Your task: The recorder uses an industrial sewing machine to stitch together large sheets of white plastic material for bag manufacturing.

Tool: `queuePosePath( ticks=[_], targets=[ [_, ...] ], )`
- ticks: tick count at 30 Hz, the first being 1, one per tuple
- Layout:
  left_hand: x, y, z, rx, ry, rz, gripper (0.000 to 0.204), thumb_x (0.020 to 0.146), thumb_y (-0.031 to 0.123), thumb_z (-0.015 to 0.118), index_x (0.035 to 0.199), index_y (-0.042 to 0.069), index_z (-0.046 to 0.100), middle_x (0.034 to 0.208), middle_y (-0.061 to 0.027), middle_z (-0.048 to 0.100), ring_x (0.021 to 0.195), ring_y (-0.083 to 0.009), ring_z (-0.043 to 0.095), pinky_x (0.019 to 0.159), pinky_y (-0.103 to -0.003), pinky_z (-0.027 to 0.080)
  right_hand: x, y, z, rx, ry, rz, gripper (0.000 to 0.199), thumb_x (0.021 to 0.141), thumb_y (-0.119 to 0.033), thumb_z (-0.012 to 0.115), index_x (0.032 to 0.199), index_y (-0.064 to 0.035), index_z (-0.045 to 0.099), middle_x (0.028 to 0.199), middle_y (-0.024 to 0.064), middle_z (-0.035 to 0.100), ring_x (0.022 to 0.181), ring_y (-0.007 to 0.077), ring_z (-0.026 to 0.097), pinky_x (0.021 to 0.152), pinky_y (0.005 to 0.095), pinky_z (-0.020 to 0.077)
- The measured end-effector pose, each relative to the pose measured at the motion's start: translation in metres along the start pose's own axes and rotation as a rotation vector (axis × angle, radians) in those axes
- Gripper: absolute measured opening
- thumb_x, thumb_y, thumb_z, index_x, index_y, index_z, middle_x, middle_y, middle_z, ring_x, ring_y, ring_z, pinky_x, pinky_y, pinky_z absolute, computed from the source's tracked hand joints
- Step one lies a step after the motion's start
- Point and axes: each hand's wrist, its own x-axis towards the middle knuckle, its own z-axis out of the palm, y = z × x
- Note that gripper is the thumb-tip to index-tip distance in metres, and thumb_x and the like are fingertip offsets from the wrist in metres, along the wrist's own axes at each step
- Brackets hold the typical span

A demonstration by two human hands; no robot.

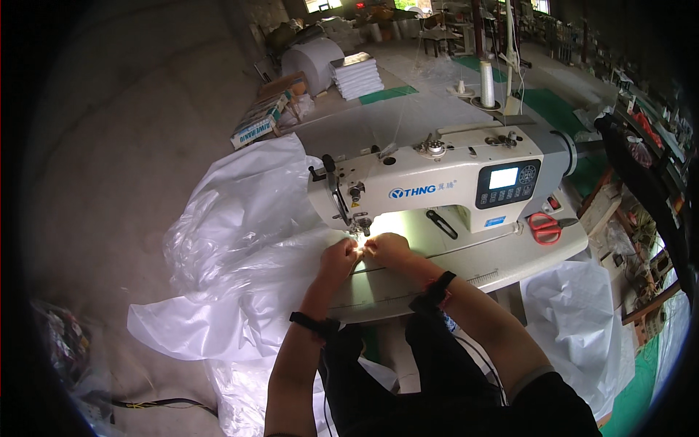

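Both of my hands meet under the needle of a white sewing machine (429,171), in the bright glow of its lamp. My left hand (339,259) is closed, its fingertips pinched together just left of the presser foot (360,234). Close against it, my right hand (388,250) is closed too, with fingers bent toward the same spot. What lies between the fingertips is too small and washed out by light to tell. A large crumpled white plastic sheet (233,233) spreads off the left side of the sewing table (466,273), near my left hand.
Red-handled scissors (545,229) and a slim black tool (442,223) lie on the table to the right. More white sheeting (575,313) hangs at the front right. Behind the machine stands a thread cone (486,84); a big white roll (314,64) and a white stack (357,76) are farther back.
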Motion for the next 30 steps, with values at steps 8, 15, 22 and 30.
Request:
queuePosePath(
  ticks=[8,15,22,30],
  targets=[
    [-0.022,0.001,0.008,0.567,0.281,0.327,0.022,0.076,0.023,0.07,0.092,0.007,0.068,0.089,-0.0077,0.061,0.084,-0.0294,0.056,0.077,-0.04,0.045,0.008,-0.011,-0.012,0.133,-0.189,0.329,0.025,0.082,-0.035,0.058,0.089,-0.0143,0.071,0.071,0.0065,0.068,0.071,0.0229,0.066,0.066,0.036,0.0506],
    [0.002,-0.019,0.009,0.391,0.117,0.123,0.019,0.082,0.026,0.062,0.09,0.01,0.068,0.087,-0.0089,0.064,0.09,-0.0319,0.056,0.083,-0.041,0.044,0.003,-0.004,0.001,-0.07,0.126,0.109,0.029,0.083,-0.038,0.057,0.083,-0.0122,0.07,0.066,0.0041,0.067,0.068,0.0186,0.065,0.067,0.0356,0.0504],
    [0.0,0.026,-0.002,0.826,0.15,-0.055,0.016,0.081,0.015,0.056,0.092,0.007,0.065,0.101,-0.009,0.063,0.1,-0.0301,0.054,0.086,-0.041,0.043,0.029,-0.008,-0.008,0.587,-0.228,0.508,0.019,0.08,-0.012,0.063,0.072,0.0047,0.063,0.063,0.0154,0.064,0.052,0.0216,0.064,0.043,0.0339,0.0503],
    [-0.038,0.017,-0.002,0.625,0.068,0.329,0.034,0.08,0.004,0.051,0.112,0.005,0.061,0.118,-0.01,0.058,0.109,-0.029,0.051,0.095,-0.04,0.04,0.01,-0.006,-0.009,0.335,-0.078,0.277,0.021,0.084,-0.018,0.06,0.085,0.0027,0.065,0.069,0.0114,0.066,0.051,0.0207,0.063,0.045,0.033,0.0494]
  ],
)
